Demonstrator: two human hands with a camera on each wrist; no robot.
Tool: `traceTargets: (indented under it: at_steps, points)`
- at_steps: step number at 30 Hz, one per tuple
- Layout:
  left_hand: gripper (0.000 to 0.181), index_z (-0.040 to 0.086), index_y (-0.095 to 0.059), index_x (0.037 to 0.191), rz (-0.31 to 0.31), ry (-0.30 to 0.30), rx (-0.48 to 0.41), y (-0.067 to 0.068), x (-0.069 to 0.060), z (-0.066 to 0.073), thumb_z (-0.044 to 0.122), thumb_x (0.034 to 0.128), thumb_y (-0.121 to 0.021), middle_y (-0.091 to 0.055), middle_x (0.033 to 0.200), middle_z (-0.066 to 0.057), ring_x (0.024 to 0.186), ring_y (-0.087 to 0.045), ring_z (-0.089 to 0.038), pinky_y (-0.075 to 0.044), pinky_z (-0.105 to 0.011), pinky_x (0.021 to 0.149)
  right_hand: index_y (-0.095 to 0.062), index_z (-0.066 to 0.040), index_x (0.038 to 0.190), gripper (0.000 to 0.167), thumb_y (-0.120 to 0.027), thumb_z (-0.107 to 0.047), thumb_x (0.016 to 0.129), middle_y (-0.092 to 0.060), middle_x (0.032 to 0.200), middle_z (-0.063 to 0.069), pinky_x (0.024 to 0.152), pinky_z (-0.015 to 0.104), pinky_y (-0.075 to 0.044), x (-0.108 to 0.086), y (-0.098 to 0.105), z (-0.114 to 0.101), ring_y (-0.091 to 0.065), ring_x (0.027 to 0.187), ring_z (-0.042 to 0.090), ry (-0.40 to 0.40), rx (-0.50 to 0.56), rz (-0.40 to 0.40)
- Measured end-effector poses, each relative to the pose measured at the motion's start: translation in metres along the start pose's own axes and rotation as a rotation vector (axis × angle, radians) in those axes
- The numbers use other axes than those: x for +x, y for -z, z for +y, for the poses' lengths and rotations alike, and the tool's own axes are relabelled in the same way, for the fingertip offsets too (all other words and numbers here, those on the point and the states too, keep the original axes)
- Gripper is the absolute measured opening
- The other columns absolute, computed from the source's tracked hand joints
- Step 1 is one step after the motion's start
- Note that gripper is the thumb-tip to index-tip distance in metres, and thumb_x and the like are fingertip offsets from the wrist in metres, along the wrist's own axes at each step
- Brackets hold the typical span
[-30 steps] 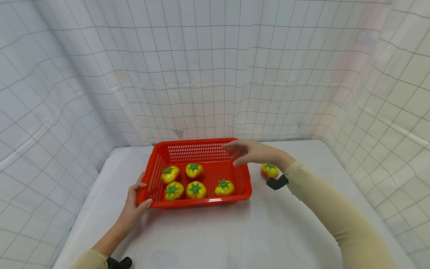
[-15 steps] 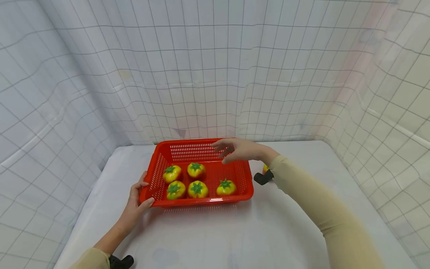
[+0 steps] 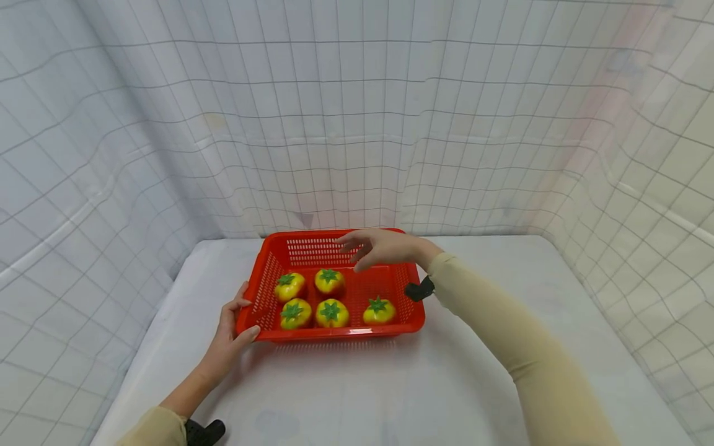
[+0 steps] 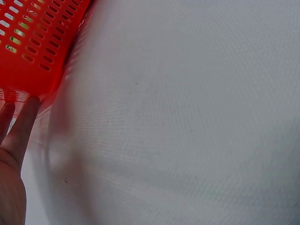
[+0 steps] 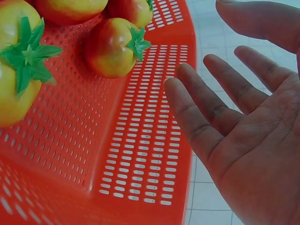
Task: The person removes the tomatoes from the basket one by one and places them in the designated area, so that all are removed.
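A red perforated plastic basket (image 3: 334, 334) stands on the white table. In it lie several yellow-and-red fruits (image 3: 332, 313) with green star-shaped leafy tops, like tomatoes or persimmons. One fruit (image 3: 379, 311) sits apart near the right front corner. My left hand (image 3: 225, 341) grips the basket's left end, thumb on the front rim. Two of its fingers (image 4: 23, 126) touch the basket in the left wrist view. Over the basket's back right part hovers my right hand (image 3: 385, 246), fingers spread and loosely bent, with nothing in it. The right wrist view shows its bare palm (image 5: 262, 136).
White cloth walls with grey grid lines (image 3: 357, 136) rise behind and on both sides. The white tabletop (image 3: 357, 390) extends in front and right of the basket. My right sleeve (image 3: 502, 322) crosses the table's right half.
My right hand has moved left over the basket. A fruit on the table right of the basket, visible earlier, is now hidden behind my right arm. My left hand keeps its grip.
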State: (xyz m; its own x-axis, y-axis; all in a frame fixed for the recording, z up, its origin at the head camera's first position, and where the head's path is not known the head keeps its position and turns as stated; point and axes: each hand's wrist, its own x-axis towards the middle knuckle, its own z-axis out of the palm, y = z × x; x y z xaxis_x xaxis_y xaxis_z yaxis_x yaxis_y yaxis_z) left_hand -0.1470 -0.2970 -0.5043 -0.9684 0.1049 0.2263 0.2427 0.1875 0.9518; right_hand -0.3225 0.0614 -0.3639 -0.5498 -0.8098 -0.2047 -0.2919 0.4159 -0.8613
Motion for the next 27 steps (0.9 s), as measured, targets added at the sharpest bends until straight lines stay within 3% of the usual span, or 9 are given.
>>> traceTargets:
  at_steps: [5, 15, 23, 27]
  points:
    - [0.046, 0.004, -0.026, 0.138, -0.008, -0.002, -0.017, 0.0, 0.002, 0.001, 0.002, 0.1006, -0.053, 0.001, 0.172, -0.004, 0.155, -0.001, -0.034, -0.044, -0.016, 0.099, -0.046, -0.021, 0.153, 0.067, -0.074, -0.012, 0.093, -0.051, 0.148, 0.002, 0.098, 0.037, -0.054, 0.013, -0.002, 0.003, -0.054, 0.131, 0.028, -0.015, 0.027, -0.023]
    - [0.046, 0.004, -0.026, 0.137, -0.007, -0.004, -0.031, 0.0, 0.002, -0.002, 0.0, 0.0999, -0.052, 0.001, 0.172, -0.003, 0.155, -0.003, -0.032, -0.044, -0.016, 0.1, -0.038, -0.013, 0.157, 0.075, -0.075, -0.012, 0.092, -0.04, 0.158, 0.015, 0.104, 0.041, -0.049, 0.032, -0.005, 0.007, -0.044, 0.139, 0.041, -0.018, 0.016, -0.084]
    - [0.048, 0.007, -0.026, 0.138, -0.001, 0.013, -0.01, 0.001, 0.002, -0.002, 0.004, 0.0989, -0.054, 0.0, 0.172, -0.001, 0.155, -0.003, -0.036, -0.046, -0.016, 0.097, -0.037, -0.015, 0.158, 0.077, -0.075, -0.013, 0.092, -0.038, 0.161, 0.012, 0.111, 0.055, -0.041, 0.041, -0.011, 0.01, -0.043, 0.138, 0.036, -0.09, 0.006, -0.092]
    - [0.049, 0.005, -0.025, 0.138, -0.002, 0.011, -0.014, 0.001, 0.001, -0.002, 0.003, 0.099, -0.054, 0.0, 0.172, -0.002, 0.154, -0.003, -0.036, -0.046, -0.016, 0.098, -0.037, -0.019, 0.159, 0.079, -0.076, -0.016, 0.09, -0.038, 0.161, 0.008, 0.112, 0.052, -0.04, 0.048, -0.014, 0.013, -0.039, 0.142, 0.028, -0.138, -0.023, -0.1]
